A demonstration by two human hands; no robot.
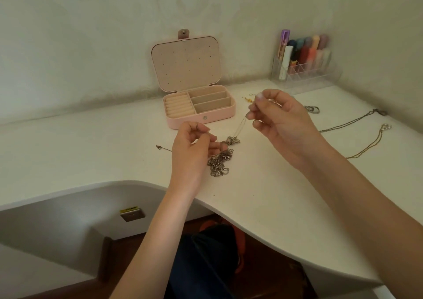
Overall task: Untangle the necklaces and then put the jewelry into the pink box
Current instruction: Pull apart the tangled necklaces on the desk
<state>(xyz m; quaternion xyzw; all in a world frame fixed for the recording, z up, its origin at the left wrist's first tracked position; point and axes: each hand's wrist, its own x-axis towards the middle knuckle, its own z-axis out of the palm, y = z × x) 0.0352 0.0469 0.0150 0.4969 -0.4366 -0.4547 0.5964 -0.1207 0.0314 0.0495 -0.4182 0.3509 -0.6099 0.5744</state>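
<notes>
The person's left hand [193, 148] hangs just above the white desk [91, 143], fingers curled inward, with the tangled clump of necklaces [218, 163] bunched against their tips and spilling down onto the desk on the hand's right side. Whether the fingers actually pinch a strand or only touch the clump I cannot tell. The right hand [278, 118] is raised higher and farther right, its fingers curled narrow, thumb and forefinger pinching a thin chain [242, 125]. That chain runs taut down and left from the fingertips to a small knot of links [232, 140] at the top of the clump, just beside the left hand's fingers.

The pink box [199, 110] stands open at the far side of the desk, beyond and between the two hands, its lid leaning upright toward the wall; its ring rolls and three compartments show nothing in them.

Right of the right hand, two more necklaces lie stretched out apart from each other: a dark chain [350, 122] farther off, a gold-toned chain [368, 145] nearer. A small gold earring [248, 99] lies just behind the right hand. A loose clasp end [163, 148] lies left of the left hand. A clear organiser [304, 69] with coloured tubes stands in the far right corner.
</notes>
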